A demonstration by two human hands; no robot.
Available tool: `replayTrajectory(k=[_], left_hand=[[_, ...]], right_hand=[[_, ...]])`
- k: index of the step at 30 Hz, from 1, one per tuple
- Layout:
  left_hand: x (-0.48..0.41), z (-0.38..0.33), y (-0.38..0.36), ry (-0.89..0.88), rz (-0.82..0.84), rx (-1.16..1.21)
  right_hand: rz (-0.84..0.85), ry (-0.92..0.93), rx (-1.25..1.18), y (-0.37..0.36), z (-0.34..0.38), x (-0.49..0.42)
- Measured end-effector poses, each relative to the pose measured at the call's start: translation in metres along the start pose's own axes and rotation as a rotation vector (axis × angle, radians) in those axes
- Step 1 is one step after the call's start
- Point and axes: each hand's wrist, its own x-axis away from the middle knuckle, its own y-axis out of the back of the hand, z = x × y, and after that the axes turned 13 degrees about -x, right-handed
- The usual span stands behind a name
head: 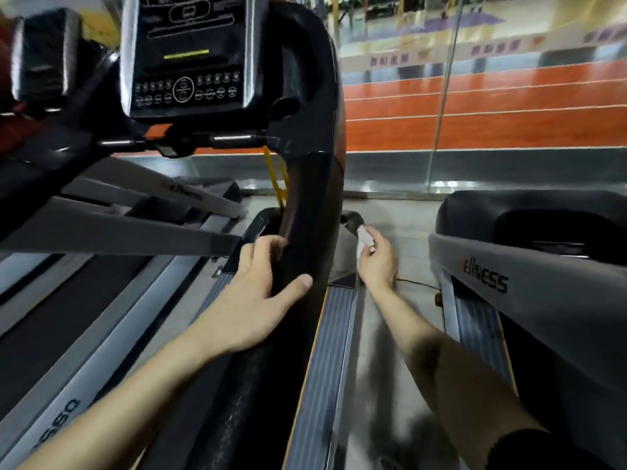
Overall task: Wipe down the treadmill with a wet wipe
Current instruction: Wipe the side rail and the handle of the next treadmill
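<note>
Bottom of frame: both bare forearms reach forward, the right one with a dark sleeve edge at lower right.

The left hand [258, 300], centre, grasps the black upright [305, 198] of the treadmill [112, 340], thumb on the near face and fingers wrapped round the far side. Looks like a brace, not wiping.

The ribbed side rail [325, 351] runs up the middle under that upright, with a strip of bare floor [383, 351] to its right.

The right hand [378, 262], just right of centre, is low and pinches the wet wipe [364, 240], which is white and bunched between thumb and fingers. The wipe sits against or just beside the right corner of the dark base cover [341, 266] at the foot of the upright; contact is blurred, so I cannot tell for sure. A thin black cable [417, 283] lies on the floor just past the wrist.

Right side: a neighbouring treadmill [509, 266], grey with a printed logo, well apart from the wipe.

Upper left: the console [190, 56] with button rows, and a yellow cord [276, 178] hanging below it behind the upright.

Far: a glass partition, with an orange running track [475, 106] beyond it.

Step, as a judgement: wiping the low front base area on the right side, mid-task. The console, upright and rail show no sign either way of being done.

The next move likely needs the wipe flattened under the fingers and swept along the cover edge, or carried up the upright. The left hand would then have to shift off the post to free that surface. The gap to the next machine is tight, so the elbow must stay in.
</note>
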Motion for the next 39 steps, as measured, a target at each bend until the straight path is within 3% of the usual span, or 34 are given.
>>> replayTrajectory(k=[4, 6, 12, 15, 17, 18, 21, 24, 27, 29, 32, 35, 39], left_hand=[[-0.071, -0.021, 0.001, 0.009, -0.114, -0.027], [-0.097, -0.031, -0.009, 0.052, -0.099, -0.116], [-0.099, -0.018, -0.013, 0.059, -0.114, -0.058], [-0.098, -0.022, -0.011, 0.038, -0.126, -0.082], [-0.097, -0.025, -0.010, 0.039, -0.131, -0.084], [-0.097, -0.025, -0.010, 0.041, -0.132, -0.088], [-0.095, -0.028, -0.010, 0.064, -0.117, -0.102], [-0.095, -0.028, -0.009, 0.045, -0.123, -0.118], [-0.093, -0.027, -0.009, 0.065, -0.121, -0.101], [-0.094, -0.029, -0.009, 0.058, -0.124, -0.095], [-0.096, -0.027, -0.010, 0.074, -0.123, -0.132], [-0.097, -0.031, -0.012, 0.069, -0.112, -0.188], [-0.096, -0.033, -0.013, 0.088, -0.097, -0.207]], right_hand=[[0.144, -0.107, -0.104, -0.024, -0.026, -0.017], [0.113, -0.202, -0.245, -0.030, -0.016, -0.013], [0.055, 0.226, -0.286, -0.020, 0.022, 0.047], [-0.057, 0.010, -0.327, -0.043, -0.034, 0.009], [-0.068, -0.284, -0.469, -0.049, -0.026, 0.000], [-0.040, -0.313, -0.486, -0.046, -0.005, 0.009], [-0.006, -0.105, -0.551, -0.024, 0.044, 0.054], [-0.025, 0.058, -0.408, -0.031, 0.020, 0.039], [-0.102, -0.240, -0.442, -0.061, -0.043, -0.026], [-0.065, -0.352, -0.482, -0.057, -0.030, -0.029], [0.002, -0.101, -0.483, -0.026, 0.028, 0.026], [0.026, 0.040, -0.520, -0.019, 0.019, 0.051], [-0.025, -0.291, -0.445, -0.037, -0.019, 0.010]])
